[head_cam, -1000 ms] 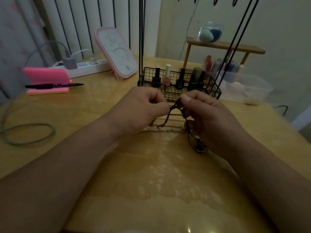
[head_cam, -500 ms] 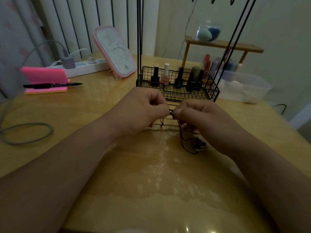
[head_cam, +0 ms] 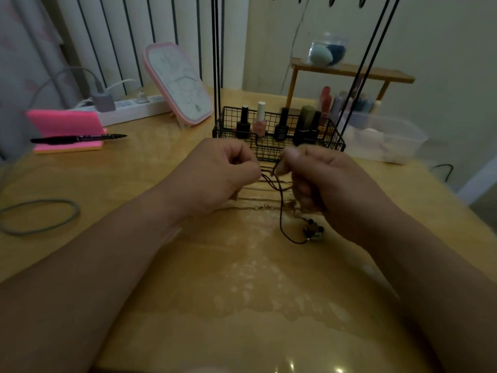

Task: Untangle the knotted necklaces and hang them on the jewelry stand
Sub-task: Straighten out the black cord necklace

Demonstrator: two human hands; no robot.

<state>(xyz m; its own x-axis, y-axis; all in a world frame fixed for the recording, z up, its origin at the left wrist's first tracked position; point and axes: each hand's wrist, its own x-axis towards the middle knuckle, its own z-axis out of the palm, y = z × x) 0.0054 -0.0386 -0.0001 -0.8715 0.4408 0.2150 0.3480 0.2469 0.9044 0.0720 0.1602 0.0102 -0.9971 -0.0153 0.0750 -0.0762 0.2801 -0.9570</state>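
Pinching a black cord necklace (head_cam: 281, 211) from either side, the person's left hand (head_cam: 223, 173) and right hand (head_cam: 322, 179) are held low over the desk (head_cam: 242, 292), just in front of the jewelry stand (head_cam: 217, 63) and its wire basket (head_cam: 269, 154). Both hands are curled, with thumb and forefinger closed on the cord. The right one is blurred, so its exact hold is hard to read.

Half a second ago the fingertips were pressed together over the knot. Now a small gap has opened between them, and short dark strands cross it. That looks like the hands drawing the tangle open rather than just picking at it.

From the gap the cord drops in a loop to the desk and ends at a pendant (head_cam: 313, 232) lying near the right wrist, about where it lay a second ago. So the slack is probably coming out of the knot, not from the far end. Thin gold chains (head_cam: 255, 208) lie flat under and between the hands and appear untouched.

The task seems to be at an early stage. The cord is not yet free, the hooks (head_cam: 330, 0) at the top of the stand carry no necklace that can be seen, and the chains are yet to be sorted out.
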